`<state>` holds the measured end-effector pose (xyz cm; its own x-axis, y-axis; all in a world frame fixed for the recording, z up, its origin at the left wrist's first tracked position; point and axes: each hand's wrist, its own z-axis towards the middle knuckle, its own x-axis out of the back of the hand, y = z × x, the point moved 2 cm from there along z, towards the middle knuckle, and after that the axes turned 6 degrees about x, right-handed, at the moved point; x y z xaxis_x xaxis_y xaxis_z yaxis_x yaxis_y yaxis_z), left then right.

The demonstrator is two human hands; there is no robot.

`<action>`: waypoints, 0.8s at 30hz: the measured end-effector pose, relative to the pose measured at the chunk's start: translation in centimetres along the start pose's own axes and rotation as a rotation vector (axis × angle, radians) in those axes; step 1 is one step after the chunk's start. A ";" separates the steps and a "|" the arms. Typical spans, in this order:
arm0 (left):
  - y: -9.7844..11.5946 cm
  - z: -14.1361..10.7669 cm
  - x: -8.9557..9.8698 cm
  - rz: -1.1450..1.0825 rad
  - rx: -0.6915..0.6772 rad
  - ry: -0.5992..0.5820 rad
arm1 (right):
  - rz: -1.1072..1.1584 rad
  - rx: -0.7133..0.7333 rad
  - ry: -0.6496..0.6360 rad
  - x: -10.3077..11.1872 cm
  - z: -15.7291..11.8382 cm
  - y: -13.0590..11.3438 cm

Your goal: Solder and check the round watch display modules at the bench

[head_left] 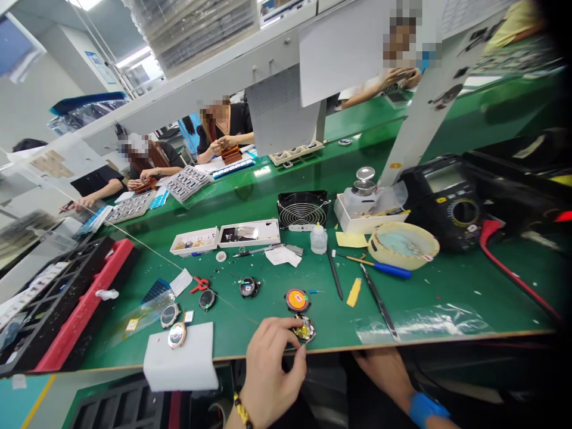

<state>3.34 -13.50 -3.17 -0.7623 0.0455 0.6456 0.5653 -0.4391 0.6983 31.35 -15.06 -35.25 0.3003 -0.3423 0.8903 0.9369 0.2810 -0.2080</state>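
My left hand, with a beaded bracelet on its wrist, is closed at the table's front edge. Its index finger and thumb are on an open watch case whose gold-coloured inner parts show. Just behind that lies a round watch part with an orange face and a red-and-white label. My right hand, wearing a blue wristband, is low beyond the table edge; its fingers are hidden there. Black tweezers lie on the green table near it. Further left are a dark watch body and another watch body.
A gold-rimmed watch rests on a white foam sheet overhanging the edge. Behind stand a fan, a small dropper bottle, a cream bowl and a multimeter. A blue-handled screwdriver lies near the bowl. Co-workers sit opposite.
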 end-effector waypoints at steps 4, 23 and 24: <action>0.0 0.0 0.0 0.003 0.006 0.002 | 0.007 -0.002 0.002 0.1 0.1 -0.1; 0.0 -0.1 0.1 0.049 -0.022 -0.011 | 0.051 -0.052 -0.055 0.6 0.0 -0.9; -0.1 -0.1 0.1 0.056 -0.024 -0.011 | 0.064 -0.053 -0.057 0.6 0.0 -0.9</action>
<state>3.16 -13.56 -3.18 -0.7264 0.0302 0.6866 0.5990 -0.4622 0.6539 30.67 -15.50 -34.56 0.3504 -0.2737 0.8957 0.9248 0.2525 -0.2847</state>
